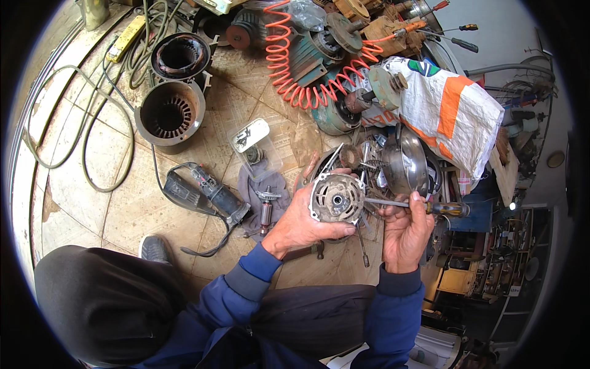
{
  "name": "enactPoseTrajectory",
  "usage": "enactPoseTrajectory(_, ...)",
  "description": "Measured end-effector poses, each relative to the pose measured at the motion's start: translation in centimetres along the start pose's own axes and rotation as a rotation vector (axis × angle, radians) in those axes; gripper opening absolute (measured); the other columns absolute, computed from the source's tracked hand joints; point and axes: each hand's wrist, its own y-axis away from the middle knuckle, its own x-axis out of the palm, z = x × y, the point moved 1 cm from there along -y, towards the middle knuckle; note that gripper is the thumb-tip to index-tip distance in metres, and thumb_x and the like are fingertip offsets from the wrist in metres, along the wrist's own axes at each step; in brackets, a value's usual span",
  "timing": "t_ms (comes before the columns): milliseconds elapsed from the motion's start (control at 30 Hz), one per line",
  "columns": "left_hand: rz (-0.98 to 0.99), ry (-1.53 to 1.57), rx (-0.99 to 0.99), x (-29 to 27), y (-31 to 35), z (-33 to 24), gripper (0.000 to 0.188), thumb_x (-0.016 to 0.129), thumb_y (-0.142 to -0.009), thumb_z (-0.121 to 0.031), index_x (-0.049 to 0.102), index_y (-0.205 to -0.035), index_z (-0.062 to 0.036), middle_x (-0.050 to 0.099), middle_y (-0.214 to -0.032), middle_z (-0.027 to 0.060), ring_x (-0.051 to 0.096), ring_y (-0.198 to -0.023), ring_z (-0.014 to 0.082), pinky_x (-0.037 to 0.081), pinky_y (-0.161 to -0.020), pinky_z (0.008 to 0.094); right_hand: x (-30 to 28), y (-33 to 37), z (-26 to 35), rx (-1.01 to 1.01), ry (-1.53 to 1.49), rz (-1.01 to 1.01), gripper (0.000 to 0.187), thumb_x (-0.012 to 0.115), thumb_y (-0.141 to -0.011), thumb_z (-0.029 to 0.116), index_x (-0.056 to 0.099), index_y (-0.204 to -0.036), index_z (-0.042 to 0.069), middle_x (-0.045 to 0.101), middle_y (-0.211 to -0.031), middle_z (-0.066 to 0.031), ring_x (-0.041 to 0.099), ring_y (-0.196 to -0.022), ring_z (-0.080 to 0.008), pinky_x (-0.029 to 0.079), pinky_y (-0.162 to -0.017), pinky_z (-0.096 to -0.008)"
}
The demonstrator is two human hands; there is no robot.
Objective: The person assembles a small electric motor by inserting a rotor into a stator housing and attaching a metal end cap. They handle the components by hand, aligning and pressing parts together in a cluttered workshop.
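My left hand (294, 220) is wrapped round a round, slotted metal motor end cover (326, 210), whose centre bore faces up. In my right hand (407, 235) is a screwdriver (391, 202) with a dark and yellow handle. Its shaft points left, and the tip meets or lies close to the right rim of the cover; exact contact is unclear. Left of my left hand, a small motor armature (266, 214) lies on a grey cloth (249, 184). Below the cover are a hammer (319, 248) and a thin dark-handled tool (365, 253).
A dark power tool body (222, 195) with a cord lies to the left. Beyond it stand two stators (144, 126), cables and a yellow power strip (126, 39). A clear container (278, 161), orange coiled hose (278, 50), metal bowl (405, 161) and white sack (473, 117) lie ahead.
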Motion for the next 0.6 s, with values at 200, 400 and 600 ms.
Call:
enactPoseTrajectory(200, 0.012, 0.042, -0.012, 0.16, 0.02, -0.17, 0.095, 0.095, -0.061, -0.019, 0.051, -0.141, 0.0057, 0.064, -0.134, 0.0096, 0.059, -0.12, 0.0143, 0.035, -0.117, 0.0346, -0.18, -0.07, -0.03, -0.002, -0.009, -0.016, 0.011, 0.058, -0.102, 0.013, 0.057, -0.095, 0.005, 0.068, -0.083, -0.0132, 0.07, -0.063, -0.0221, 0.063, -0.06, -0.039)
enactPoseTrajectory(400, 0.014, 0.013, -0.011, -0.02, 0.01, 0.02, 0.101, 0.095, -0.061, -0.019, 0.046, -0.145, 0.0059, 0.064, -0.132, 0.0087, 0.061, -0.116, 0.0131, 0.043, -0.109, 0.0316, 0.08, -0.07, 0.03, -0.004, 0.009, -0.006, 0.012, 0.058, -0.102, 0.013, 0.057, -0.095, 0.003, 0.067, -0.083, -0.0134, 0.07, -0.063, -0.0221, 0.063, -0.06, -0.0385)
enactPoseTrajectory(600, 0.048, 0.053, -0.003, -0.04, -0.08, 0.45, 0.106, 0.095, -0.062, -0.019, 0.039, -0.149, 0.0055, 0.061, -0.137, 0.0096, 0.061, -0.118, 0.016, 0.047, -0.105, 0.0325, 0.09, 0.02, 0.05, -0.002, 0.021, 0.01, 0.012, 0.058, -0.102, 0.013, 0.055, -0.098, 0.002, 0.067, -0.085, -0.014, 0.069, -0.063, -0.022, 0.063, -0.061, -0.0386)
